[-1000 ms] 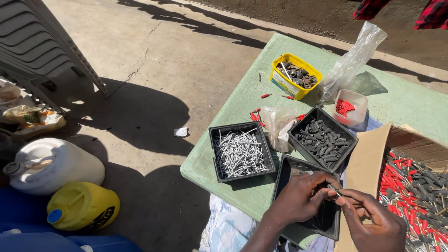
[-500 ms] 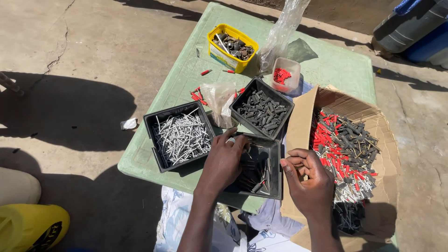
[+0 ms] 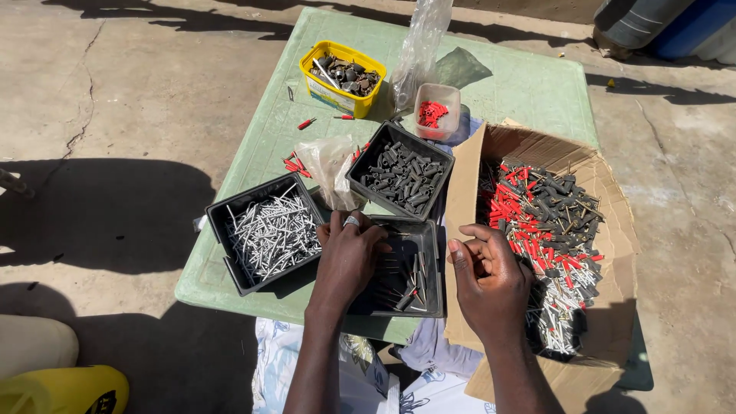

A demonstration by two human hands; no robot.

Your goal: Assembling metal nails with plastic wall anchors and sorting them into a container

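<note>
Hands meet at lower centre of the frame over a sorting job on a green table [image 3: 529,84]. The left hand [image 3: 349,253], fingers curled together, rests in the near black tray [image 3: 429,303] of dark pins; whether it grips any is hidden. The right hand [image 3: 487,276], fingers bent and slightly apart, lies on the cardboard box [image 3: 464,184] flap beside the heap of red and grey pieces [image 3: 548,222]. This looks like sorting; a further pick likely demands a careful pinch. Tray of silver nails [image 3: 268,234], upper tray of grey sleeves [image 3: 402,172], yellow tub [image 3: 341,73] and plastic bag [image 3: 326,161] crowd the reach.
</note>
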